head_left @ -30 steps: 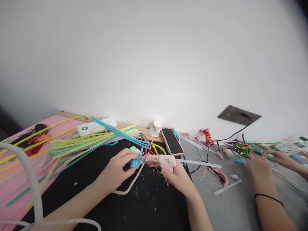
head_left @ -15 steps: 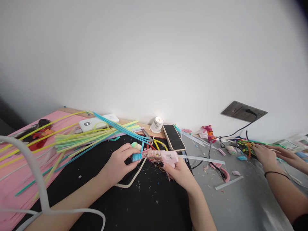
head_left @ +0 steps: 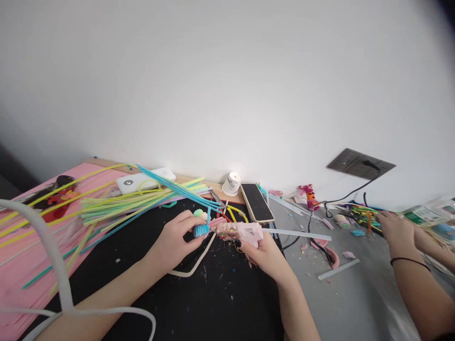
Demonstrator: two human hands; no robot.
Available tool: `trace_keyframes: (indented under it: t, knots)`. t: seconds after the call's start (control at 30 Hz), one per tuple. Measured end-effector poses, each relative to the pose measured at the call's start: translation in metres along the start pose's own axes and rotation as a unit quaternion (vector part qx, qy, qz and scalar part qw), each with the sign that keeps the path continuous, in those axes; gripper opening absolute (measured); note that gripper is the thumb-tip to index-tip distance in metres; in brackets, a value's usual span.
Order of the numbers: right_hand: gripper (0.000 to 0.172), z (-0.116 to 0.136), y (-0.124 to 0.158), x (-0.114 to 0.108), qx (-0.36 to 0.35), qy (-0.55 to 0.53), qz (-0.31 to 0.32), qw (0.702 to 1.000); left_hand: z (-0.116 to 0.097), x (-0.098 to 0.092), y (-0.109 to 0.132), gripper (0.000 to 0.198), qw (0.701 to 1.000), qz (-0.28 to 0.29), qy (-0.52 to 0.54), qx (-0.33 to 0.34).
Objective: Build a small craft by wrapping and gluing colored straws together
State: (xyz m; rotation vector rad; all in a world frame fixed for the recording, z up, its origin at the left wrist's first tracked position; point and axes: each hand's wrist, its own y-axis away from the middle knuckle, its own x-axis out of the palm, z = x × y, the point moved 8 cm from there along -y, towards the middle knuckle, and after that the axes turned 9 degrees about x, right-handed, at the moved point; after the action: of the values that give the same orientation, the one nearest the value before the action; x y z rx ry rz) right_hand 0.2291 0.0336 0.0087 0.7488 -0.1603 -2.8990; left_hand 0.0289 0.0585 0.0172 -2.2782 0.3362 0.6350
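Observation:
My left hand [head_left: 177, 240] pinches a small figure with a tightly wound blue pipe-cleaner coil [head_left: 201, 230] and a pale green and white part [head_left: 201, 214] behind it. A short blue stem rises from the coil. My right hand [head_left: 265, 255] is wrapped round a pink glue gun [head_left: 245, 231], its front end smeared with brown residue and pointing left at the coil. Whether its tip touches the coil is hard to see. From the gun's back a translucent glue stick [head_left: 302, 234] juts out to the right. A pink piece [head_left: 216, 221] shows between coil and gun.
Bundled pipe cleaners [head_left: 117, 208] lie on the left over pink sheets [head_left: 21, 293]. Behind my hands are a paper cup [head_left: 232, 184], a phone [head_left: 258, 202] and pliers [head_left: 216, 196]. At right, a co-worker's hands [head_left: 396, 232] reach among coloured strips below a wall socket [head_left: 360, 164].
The blue coil has tilted slightly, and more of the pink piece beside the gun's front now shows. My hands have barely shifted. The co-worker's hands have moved a little to the right.

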Motion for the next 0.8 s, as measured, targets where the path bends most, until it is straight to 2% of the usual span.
trace_keyframes:
  t: [0.37, 0.8]
  knots:
    - [0.023, -0.0026, -0.0002, 0.0039, 0.003, 0.001, 0.022, 1.0, 0.0001, -0.0004, 0.0002, 0.014, 1.0, -0.007, 0.006, -0.008]
    - [0.026, -0.0001, -0.0002, -0.0014, 0.002, 0.008, -0.005, 1.0, -0.0037, 0.0036, 0.0003, 0.015, 1.0, 0.018, 0.0, 0.013]
